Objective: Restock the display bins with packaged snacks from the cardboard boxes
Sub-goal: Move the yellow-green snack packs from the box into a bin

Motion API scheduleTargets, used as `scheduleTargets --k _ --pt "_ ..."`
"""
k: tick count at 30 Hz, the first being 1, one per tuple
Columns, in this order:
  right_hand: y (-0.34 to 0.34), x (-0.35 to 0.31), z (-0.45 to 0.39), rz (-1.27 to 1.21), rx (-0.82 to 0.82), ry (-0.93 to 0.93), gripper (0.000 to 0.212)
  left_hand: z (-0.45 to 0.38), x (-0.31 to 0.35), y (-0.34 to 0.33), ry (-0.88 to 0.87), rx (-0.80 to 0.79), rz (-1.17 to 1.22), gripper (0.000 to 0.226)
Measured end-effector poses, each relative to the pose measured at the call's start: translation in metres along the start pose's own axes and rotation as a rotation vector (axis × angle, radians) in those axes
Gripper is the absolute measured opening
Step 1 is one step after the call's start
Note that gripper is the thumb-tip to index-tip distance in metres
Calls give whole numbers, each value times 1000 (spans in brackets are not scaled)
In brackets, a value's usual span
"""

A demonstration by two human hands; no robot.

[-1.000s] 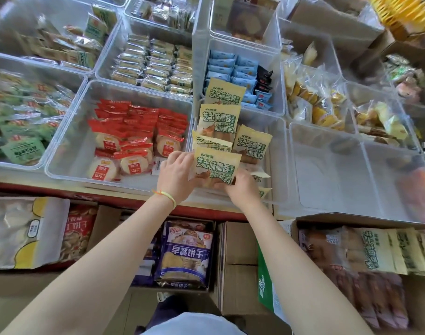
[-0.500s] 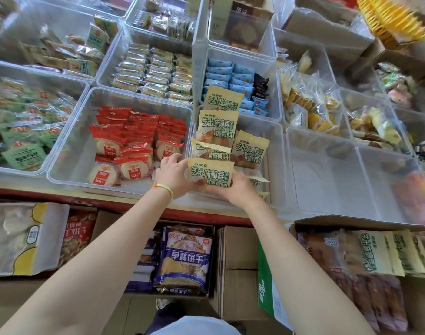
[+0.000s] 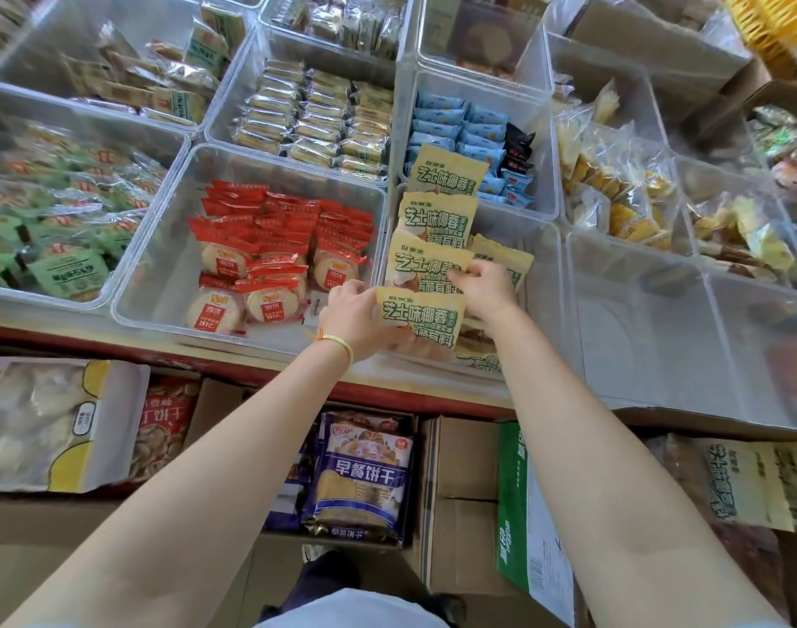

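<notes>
Display bins: clear plastic, ranked in rows on the surface (image 3: 261,378) with the red front edge. Centre bin (image 3: 541,247): partly filled; column of yellow-green packets (image 3: 437,217) overlapped like shingles along its left side, right side showing bare bottom. Neighbouring bin to the left (image 3: 161,247): red-wrapped round cakes (image 3: 270,247). Bins to the right (image 3: 636,319): mostly bare.

Cardboard boxes: below the surface edge. Box at lower right (image 3: 659,419): same yellow-green packets (image 3: 750,482) lying flat inside, stock remaining. Centre box (image 3: 460,491): beside a blue biscuit bag (image 3: 365,478).

Change since half a second ago: front packet (image 3: 421,317) lowered from a raised, two-handed hold to the near end of the column, now lapped over the packet behind. Right hand shifted off it and forward to the next packet back. Meaning for the task, as a judgement: one more unit seated, row being squared up; restock of this bin under way, well short of full, further trips to the lower-right box needed.

Left hand (image 3: 356,319): grasping the front packet by its left edge, thumb across the face, other fingers hidden behind. Yellow band on the wrist.

Right hand (image 3: 478,283): fingertips (image 3: 455,276) curled and pinching the right edge of the packet behind (image 3: 424,269), just past the front packet's upper right corner.

Position of front packet relative to hands: touching the left hand along its left side, right hand just beyond its top right corner; tilted face-up toward the camera, at the bin's near wall.
</notes>
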State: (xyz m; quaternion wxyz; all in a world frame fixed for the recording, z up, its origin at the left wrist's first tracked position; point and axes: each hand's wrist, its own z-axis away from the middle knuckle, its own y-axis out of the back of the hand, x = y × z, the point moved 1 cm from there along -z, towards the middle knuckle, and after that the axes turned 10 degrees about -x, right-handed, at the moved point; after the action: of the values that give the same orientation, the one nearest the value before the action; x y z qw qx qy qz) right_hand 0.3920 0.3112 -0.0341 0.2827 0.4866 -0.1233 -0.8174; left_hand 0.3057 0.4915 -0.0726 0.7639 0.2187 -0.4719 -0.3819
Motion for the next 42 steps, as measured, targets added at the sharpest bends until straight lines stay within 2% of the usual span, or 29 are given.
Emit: scheduleTargets --k 2,5,7,10,14,17,20,23,26,28,33,36,39,42 --pt "0 8 1 -121 30 -52 21 0 2 1 -4 0 -6 66" --pt "-4 17 2 -240 80 -85 3 1 4 -1 -40 46 39 69" --pt "-9 13 -1 -289 82 -87 13 3 6 -2 -56 96 108 75" --pt "-14 5 -2 -339 66 -93 3 4 8 -2 -57 121 127 80" --pt "-10 7 2 -347 -13 -118 8 4 11 2 -45 95 59 81" --pt "-5 11 10 -386 -81 -53 11 8 17 5 -55 115 54 77" --pt "0 16 33 -410 5 15 19 19 31 9 -111 251 180 66" --pt "8 22 73 -455 80 76 18 35 56 14 -226 439 233 57" --pt "26 30 120 -507 84 128 19 54 93 13 -378 534 242 34" --pt "43 42 147 -521 86 155 20 67 122 7 -434 463 259 18" --pt "98 98 192 -520 244 160 22 91 195 -43 -473 193 275 16" --pt "134 146 215 -445 424 128 20 104 234 -90 -493 57 255 14" --pt "169 201 236 -210 620 45 22 118 264 -140 -475 -70 209 14" --pt "204 257 252 -187 805 -79 31 132 286 -183 -430 -187 153 15"
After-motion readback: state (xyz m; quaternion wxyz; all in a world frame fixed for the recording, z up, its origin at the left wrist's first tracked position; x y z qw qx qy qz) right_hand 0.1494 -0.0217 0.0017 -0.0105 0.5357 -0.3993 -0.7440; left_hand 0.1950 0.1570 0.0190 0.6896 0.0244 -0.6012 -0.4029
